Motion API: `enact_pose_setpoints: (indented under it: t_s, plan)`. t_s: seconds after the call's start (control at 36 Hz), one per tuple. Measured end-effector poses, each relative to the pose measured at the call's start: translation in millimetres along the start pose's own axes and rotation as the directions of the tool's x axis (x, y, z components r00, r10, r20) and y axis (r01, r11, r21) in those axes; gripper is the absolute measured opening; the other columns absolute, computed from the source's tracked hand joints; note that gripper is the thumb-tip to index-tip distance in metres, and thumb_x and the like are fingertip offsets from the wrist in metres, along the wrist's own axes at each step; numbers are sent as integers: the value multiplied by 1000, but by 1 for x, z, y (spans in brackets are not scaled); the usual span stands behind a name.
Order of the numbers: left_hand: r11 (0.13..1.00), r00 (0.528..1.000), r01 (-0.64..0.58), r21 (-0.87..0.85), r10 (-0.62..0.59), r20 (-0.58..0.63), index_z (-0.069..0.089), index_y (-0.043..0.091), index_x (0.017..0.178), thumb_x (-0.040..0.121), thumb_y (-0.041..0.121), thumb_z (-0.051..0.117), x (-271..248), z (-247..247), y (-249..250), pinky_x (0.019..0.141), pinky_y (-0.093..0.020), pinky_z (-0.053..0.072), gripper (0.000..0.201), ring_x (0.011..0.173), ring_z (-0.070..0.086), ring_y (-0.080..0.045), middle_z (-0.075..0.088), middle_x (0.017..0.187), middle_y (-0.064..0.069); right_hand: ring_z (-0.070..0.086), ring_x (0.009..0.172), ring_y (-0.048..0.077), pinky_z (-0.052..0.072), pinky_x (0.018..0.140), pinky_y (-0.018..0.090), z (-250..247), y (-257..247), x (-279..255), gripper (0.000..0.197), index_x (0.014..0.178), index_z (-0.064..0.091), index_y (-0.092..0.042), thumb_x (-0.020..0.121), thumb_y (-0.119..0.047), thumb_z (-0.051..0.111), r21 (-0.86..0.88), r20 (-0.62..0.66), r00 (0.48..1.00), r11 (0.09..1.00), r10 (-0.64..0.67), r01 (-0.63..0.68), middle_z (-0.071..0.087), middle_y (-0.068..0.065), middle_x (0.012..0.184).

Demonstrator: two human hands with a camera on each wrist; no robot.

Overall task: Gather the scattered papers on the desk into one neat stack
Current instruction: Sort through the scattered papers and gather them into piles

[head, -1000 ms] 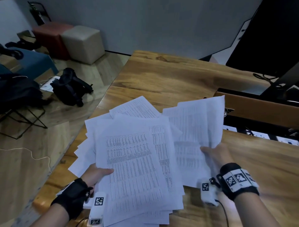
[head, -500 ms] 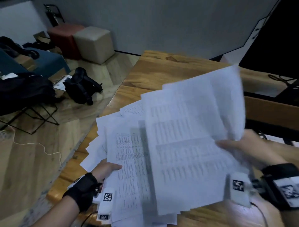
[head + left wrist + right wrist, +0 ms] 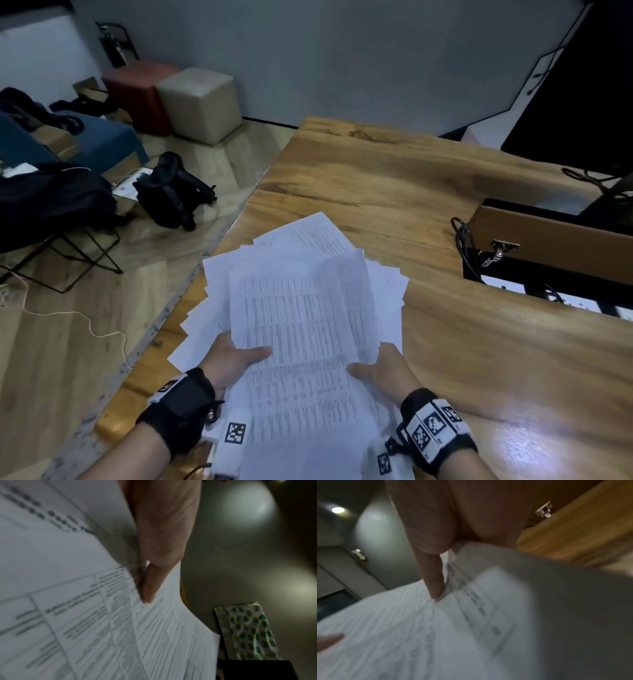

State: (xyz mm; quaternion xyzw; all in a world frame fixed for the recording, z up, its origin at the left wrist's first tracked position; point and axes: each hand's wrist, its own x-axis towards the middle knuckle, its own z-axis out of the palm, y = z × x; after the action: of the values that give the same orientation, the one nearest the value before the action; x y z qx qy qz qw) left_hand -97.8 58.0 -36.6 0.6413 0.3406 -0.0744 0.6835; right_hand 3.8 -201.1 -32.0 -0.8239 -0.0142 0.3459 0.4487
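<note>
A loose, fanned bundle of white printed papers (image 3: 301, 318) is held over the near left part of the wooden desk (image 3: 394, 178). My left hand (image 3: 233, 356) grips its left edge, thumb lying on the top sheet. My right hand (image 3: 380, 370) grips the right edge the same way. In the left wrist view the thumb (image 3: 154, 574) presses on the printed papers (image 3: 85, 615). In the right wrist view my thumb (image 3: 435, 574) pinches the blurred papers (image 3: 436, 635). The fingers under the sheets are hidden.
A brown box with a metal latch (image 3: 548, 240) and black cables (image 3: 462, 246) stand at the desk's right. A dark monitor (image 3: 582, 85) rises behind. Left of the desk edge are black bags (image 3: 171, 192), a folding stand (image 3: 68, 246), and cube stools (image 3: 202, 102).
My right hand swung its separate sheets leftward and laid them on top of the pile held by my left hand. Both hands now hold one bundle, closer together.
</note>
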Motion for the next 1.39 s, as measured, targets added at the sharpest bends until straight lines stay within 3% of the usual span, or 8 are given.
enact_pose_setpoints:
  t_s: [0.17,0.36,0.64,0.78,0.97,1.08,1.19,1.39]
  plan:
    - [996,985,-80,-44,86,149,60,15,124,55,34,91,-7,-7,7,89,-41,56,78,106,70,-23,73,117,-4,60,108,16,51,94,41,-35,19,-7,71,124,45,-34,68,-34,88,135,-205,979,991,5,23,60,-8,117]
    - [992,970,-16,-124,46,238,59,7,126,77,11,80,-8,12,15,100,-52,48,54,112,67,-32,70,121,-14,72,102,32,54,93,53,-70,18,-34,81,122,63,-12,52,-40,94,547,49,998,837,-37,4,76,11,112]
    - [999,990,-40,-32,44,133,71,9,106,64,19,86,4,73,20,72,-26,59,46,94,74,-20,78,99,-2,72,101,39,52,94,59,-85,25,-38,58,124,61,-3,71,-10,85,533,78,995,841,60,-92,74,20,111]
    - [999,994,-35,-8,36,108,72,10,105,69,15,87,7,88,17,73,-25,59,39,92,74,-16,78,99,-1,72,97,41,61,75,49,-88,33,-37,47,121,59,0,77,8,72,588,97,988,793,124,-157,74,24,109]
    - [958,980,116,262,-68,-184,61,19,96,68,57,68,6,80,6,74,-34,56,48,74,64,-18,70,93,0,70,96,47,59,72,54,-101,51,-37,53,125,56,2,75,12,71,610,57,974,765,221,-209,73,28,107]
    - [757,888,329,565,-45,-457,50,18,122,78,50,61,-9,50,0,92,-43,50,56,117,47,-30,44,126,-9,70,96,48,60,68,53,-114,63,-46,51,126,56,3,77,11,68,658,35,971,726,236,-200,72,29,109]
    - [743,788,501,444,-179,-589,32,11,135,74,52,65,-27,28,-8,94,-44,46,81,126,37,-37,29,138,-16,76,74,37,61,53,44,-119,63,-58,35,116,59,-3,86,15,56,693,5,982,708,187,-138,78,20,90]
    - [801,768,516,305,-273,-580,-10,8,153,75,58,71,-23,31,-14,109,-46,36,123,144,21,-40,4,160,-22,76,66,32,59,47,39,-117,61,-60,29,115,59,0,89,13,55,680,-9,980,719,201,-141,79,16,82]
